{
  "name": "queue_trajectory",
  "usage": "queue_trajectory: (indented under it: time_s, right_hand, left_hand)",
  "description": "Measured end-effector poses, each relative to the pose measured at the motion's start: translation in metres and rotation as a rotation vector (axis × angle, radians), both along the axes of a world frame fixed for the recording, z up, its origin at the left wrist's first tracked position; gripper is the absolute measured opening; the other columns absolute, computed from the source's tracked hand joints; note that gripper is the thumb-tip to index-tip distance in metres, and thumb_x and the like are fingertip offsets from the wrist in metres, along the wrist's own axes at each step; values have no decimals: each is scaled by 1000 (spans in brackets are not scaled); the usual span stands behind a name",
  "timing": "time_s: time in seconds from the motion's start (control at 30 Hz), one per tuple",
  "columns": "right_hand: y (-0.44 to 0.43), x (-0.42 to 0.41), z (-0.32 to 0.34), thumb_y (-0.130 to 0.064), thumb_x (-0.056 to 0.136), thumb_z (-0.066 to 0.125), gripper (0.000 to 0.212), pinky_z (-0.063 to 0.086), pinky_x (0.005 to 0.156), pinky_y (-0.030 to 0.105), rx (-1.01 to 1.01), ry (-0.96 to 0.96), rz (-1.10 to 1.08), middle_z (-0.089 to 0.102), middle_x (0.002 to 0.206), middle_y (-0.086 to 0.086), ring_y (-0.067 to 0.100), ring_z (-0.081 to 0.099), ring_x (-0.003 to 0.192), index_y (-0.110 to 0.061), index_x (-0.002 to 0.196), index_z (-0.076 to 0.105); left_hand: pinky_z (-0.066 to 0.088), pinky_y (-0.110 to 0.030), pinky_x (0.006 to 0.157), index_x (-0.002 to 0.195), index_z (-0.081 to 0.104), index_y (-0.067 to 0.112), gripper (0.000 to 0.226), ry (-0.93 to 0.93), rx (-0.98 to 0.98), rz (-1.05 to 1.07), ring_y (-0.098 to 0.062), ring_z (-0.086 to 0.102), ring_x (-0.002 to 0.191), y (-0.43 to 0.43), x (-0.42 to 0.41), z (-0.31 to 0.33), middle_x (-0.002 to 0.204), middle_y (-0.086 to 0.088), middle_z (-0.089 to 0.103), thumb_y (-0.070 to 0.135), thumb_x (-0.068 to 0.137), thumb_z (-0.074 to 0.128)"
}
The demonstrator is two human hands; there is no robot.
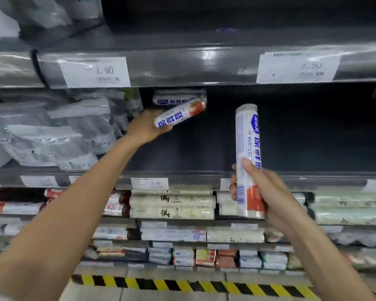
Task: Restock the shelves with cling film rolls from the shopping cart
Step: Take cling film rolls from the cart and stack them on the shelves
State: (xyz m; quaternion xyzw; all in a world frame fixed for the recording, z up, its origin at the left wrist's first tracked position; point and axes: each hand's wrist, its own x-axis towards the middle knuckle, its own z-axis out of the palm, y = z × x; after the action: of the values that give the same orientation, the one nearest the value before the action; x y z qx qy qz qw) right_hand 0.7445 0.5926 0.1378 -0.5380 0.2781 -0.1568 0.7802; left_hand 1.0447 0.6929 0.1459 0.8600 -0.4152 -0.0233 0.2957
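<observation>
The left grip (146, 127) clasps a cling film roll (180, 115), angling it into the middle shelf (313, 177) beside a few stocked rolls (178, 98). The right grip (267, 192) holds a second roll (248, 153) upright in front. The shelf is mostly bare: restocking looks barely begun.

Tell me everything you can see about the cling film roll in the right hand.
The cling film roll is a long white cylinder in glossy clear wrap. Large blue characters and small blue print run down its side, and there is a barcode and an orange-red patch near its lower end. It stands nearly upright, its round pale top raised in front of the dark shelf. The right hand grips its lower part, thumb across the front and fingertips showing at its left edge. Nothing else visibly touches it.
</observation>
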Motion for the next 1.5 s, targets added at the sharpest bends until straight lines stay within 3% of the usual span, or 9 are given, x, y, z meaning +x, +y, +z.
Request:
queue_trajectory:
  time_s: [0.1,0.33,0.4,0.53,0.7,0.8,1.0,1.17,1.5]
  right_hand:
    - [-1,12,0,-41,82,59,46,53,53,26,-26,-36,-16,66,74,8,16,62,59,-4,107,61]
    - [-13,32,-18,-44,73,64,50,51,51,24,-89,-140,-87,64,76,7,16,60,59,-6,105,64]
    - [-17,32,-20,-46,71,69,50,51,53,24,-109,-151,-87,65,78,8,17,61,61,-8,104,67]
    - [-21,32,-19,-49,68,73,47,53,55,25,-131,-141,-94,67,81,8,17,62,64,-13,98,71]
    - [-18,40,-15,-43,73,61,46,52,54,24,-146,-162,-103,63,77,8,16,59,61,-8,102,66]
    - [-17,44,-17,-43,72,61,46,51,53,24,-129,-164,-101,63,76,7,16,58,60,-7,102,65]
    - [-18,45,-22,-41,74,62,40,51,52,24,-119,-149,-112,63,76,8,16,59,60,-9,99,68]
    - [-19,48,-22,-41,73,60,47,52,53,23,-111,-164,-118,62,76,6,16,57,60,-6,105,62]
    - [-11,50,-23,-39,79,58,43,53,56,24,-84,-144,-105,62,75,6,15,58,61,-6,107,61]
  left_hand:
    - [44,-33,87,131,55,25,46,-138,112,13,-27,57,115,-31,33,-13,127,-7,61,36,87,65]
    - [35,-39,103,141,41,28,59,-243,263,-1,-32,35,130,-82,99,-48,141,-14,39,45,88,61]
    - [32,-39,106,142,39,25,62,-221,235,-12,-31,34,131,-90,105,-50,143,-14,37,41,87,64]
    - [35,-16,93,138,45,14,65,17,46,-106,-17,46,122,-94,118,-44,138,-7,48,17,80,74]
    - [34,-9,85,120,62,1,40,-68,-92,-113,-26,54,117,-94,129,-45,127,-15,57,8,82,72]
    - [37,-15,88,117,63,-2,39,-113,-139,-138,-30,55,113,-100,132,-49,124,-18,58,3,80,72]
    - [40,-43,104,124,60,6,49,-196,-105,-85,-33,50,119,-115,136,-58,129,-17,55,9,77,76]
    - [45,-43,97,113,66,4,45,-199,-155,-75,-32,55,109,-117,136,-59,119,-18,60,5,70,80]
    - [41,-43,102,120,63,6,47,-198,-168,-63,-32,49,119,-113,142,-63,128,-16,56,7,75,77]
